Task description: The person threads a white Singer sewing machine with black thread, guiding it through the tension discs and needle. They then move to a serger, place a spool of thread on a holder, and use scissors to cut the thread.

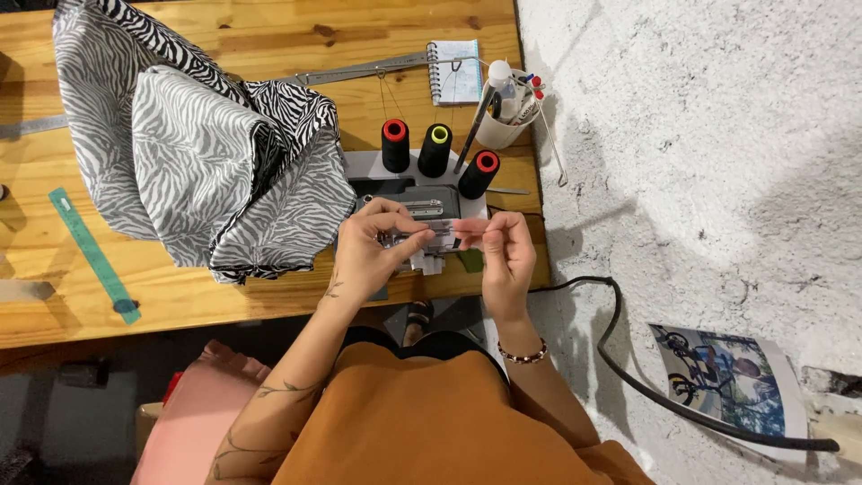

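Both hands, left hand [366,251] and right hand [505,256], pinching small parts at a grey sewing machine [422,202] on the wooden surface [269,40], beside zebra-print fabric [197,153].

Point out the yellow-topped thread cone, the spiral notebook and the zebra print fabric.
yellow-topped thread cone [437,146]: head view, on its black side.
spiral notebook [456,72]: head view, on the open page.
zebra print fabric [193,157]: head view, on the folded middle.

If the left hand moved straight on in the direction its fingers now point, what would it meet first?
The left hand points toward the right hand. It would probably first meet that hand's fingertips, close above the small grey sewing machine; depth is unclear.
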